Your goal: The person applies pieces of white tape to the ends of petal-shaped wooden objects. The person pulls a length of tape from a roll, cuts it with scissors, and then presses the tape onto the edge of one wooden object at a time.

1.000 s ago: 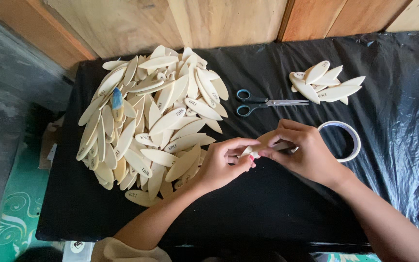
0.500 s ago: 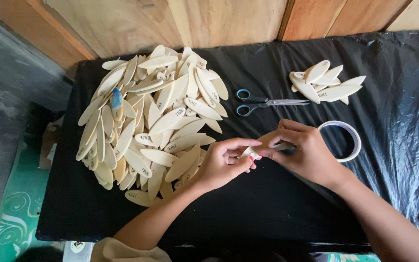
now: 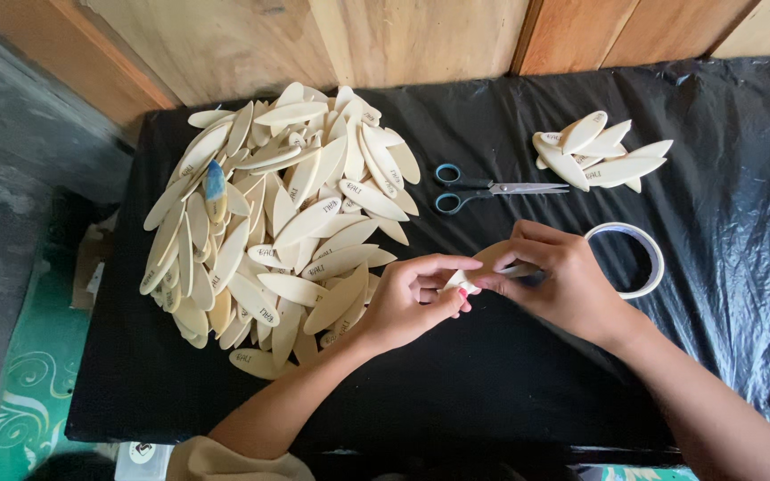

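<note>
Blades of pale wood, leaf-shaped, lie heaped in a big pile (image 3: 274, 223) at the left of the black-covered table (image 3: 492, 392). Just right of the pile, the left hand (image 3: 412, 298) pinches one end of a single wooden piece (image 3: 487, 265), and the right hand (image 3: 563, 285) grips the other end; the piece runs roughly left to right between them, both hands touching it equally. Beyond lie scissors (image 3: 492, 189); a tape roll (image 3: 639, 258) sits just beside the right hand, a small stack (image 3: 594, 158) farther right.
</note>
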